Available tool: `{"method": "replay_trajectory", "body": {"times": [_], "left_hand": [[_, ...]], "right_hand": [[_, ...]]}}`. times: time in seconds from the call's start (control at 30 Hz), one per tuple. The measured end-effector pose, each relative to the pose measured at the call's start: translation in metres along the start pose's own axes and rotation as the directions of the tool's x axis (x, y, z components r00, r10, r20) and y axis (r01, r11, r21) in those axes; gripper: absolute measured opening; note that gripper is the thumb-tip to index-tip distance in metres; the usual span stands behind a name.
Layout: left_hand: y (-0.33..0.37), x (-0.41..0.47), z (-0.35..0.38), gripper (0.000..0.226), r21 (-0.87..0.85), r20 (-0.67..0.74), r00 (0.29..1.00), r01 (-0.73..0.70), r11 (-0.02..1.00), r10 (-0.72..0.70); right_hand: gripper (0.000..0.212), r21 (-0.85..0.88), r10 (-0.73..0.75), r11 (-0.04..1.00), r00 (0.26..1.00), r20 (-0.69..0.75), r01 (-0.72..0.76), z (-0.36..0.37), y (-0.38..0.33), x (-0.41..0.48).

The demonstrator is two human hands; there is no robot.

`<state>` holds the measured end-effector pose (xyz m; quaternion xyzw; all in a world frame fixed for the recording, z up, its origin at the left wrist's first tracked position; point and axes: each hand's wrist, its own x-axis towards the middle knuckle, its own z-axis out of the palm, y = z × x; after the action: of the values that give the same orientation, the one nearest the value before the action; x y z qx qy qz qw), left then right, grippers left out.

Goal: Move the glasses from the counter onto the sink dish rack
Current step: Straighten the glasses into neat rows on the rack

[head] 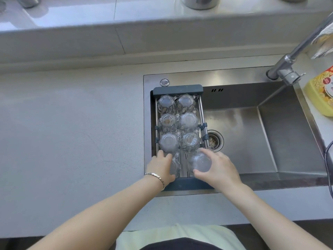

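Note:
A dark-framed dish rack (178, 88) spans the left end of the steel sink. Several clear glasses stand upside down in it in two columns, the farthest pair at the back (166, 102). At the rack's near end my left hand (161, 166) grips a clear glass (175, 166) in the left column, partly hidden by my fingers. My right hand (217, 168) holds another upside-down glass (200, 162) in the right column, fingers wrapped around its side.
The grey counter (72, 132) stretches to the left of the sink. The sink basin (252, 141) with its drain (215, 140) lies right of the rack. A faucet (292, 60) rises at the back right, beside a yellow bottle (322, 91).

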<state>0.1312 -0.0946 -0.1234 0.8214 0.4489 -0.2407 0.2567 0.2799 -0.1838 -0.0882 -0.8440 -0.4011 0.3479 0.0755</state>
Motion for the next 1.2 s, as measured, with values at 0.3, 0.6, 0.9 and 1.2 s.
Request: {"method": "replay_trajectory", "body": {"times": [0.3,0.6,0.9,1.2], "left_hand": [[-0.002,0.005,-0.002,0.058,0.153,-0.029,0.993,-0.11,0.982,0.116],[-0.015,0.007,0.007,0.077,0.244,-0.147,0.964,-0.182,0.953,0.222],[-0.023,0.011,-0.024,0.046,0.124,-0.16,0.972,-0.153,0.98,0.172],[-0.017,0.025,-0.053,0.038,-0.177,-0.255,0.967,-0.053,0.983,0.006]], "right_hand": [[0.068,0.133,0.043,0.99,0.999,0.019,-0.045,0.049,-0.004,0.021],[0.055,0.345,0.143,0.932,0.987,-0.072,-0.11,0.052,0.013,0.019],[0.047,-0.027,0.074,0.997,0.997,0.021,-0.074,0.002,0.003,0.042],[0.054,0.261,0.13,0.954,0.989,0.073,-0.145,0.008,-0.025,0.072]]}}
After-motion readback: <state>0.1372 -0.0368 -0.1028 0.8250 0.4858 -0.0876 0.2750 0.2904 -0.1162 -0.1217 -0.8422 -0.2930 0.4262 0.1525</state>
